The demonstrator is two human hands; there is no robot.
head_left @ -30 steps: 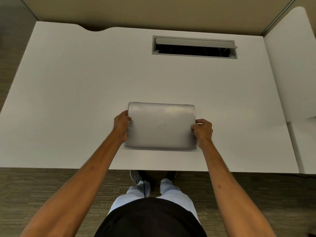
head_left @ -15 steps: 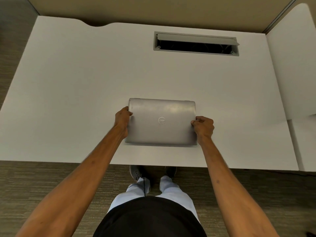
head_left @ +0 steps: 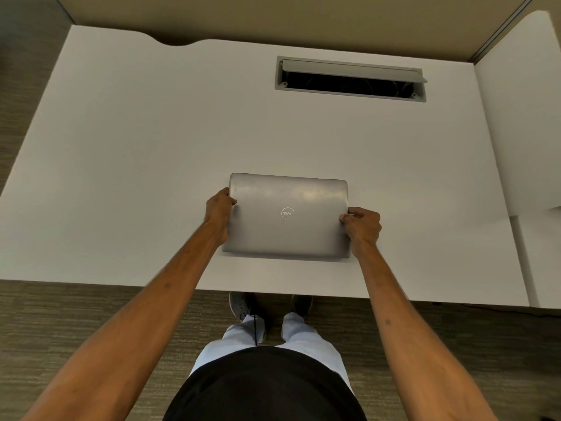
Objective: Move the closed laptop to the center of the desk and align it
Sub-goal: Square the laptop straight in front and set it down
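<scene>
Because the closed laptop [head_left: 287,216] is a rigid, flat slab with a smooth metallic lid, it probably behaves as a single stiff body of moderate weight, and its satin finish offers little friction to fingertips pressed on top. It lies flat on the white desk [head_left: 127,153], lid up with the round logo showing, in the near half of the desktop and between the two hands. The left hand [head_left: 219,212] is closed over the laptop's left short edge, thumb on the lid and fingers wrapped out of sight below or beside it. The right hand [head_left: 362,226] is clamped likewise on the right short edge, its thumb tip resting on the lid. This opposed grip at the mid-length of both short sides seems the soundest hold: it allows both translation and fine rotation. The cable tray opening [head_left: 350,79] lies well beyond the fingertips, toward the far edge. The near long edge looks roughly parallel to the desk's front edge.
</scene>
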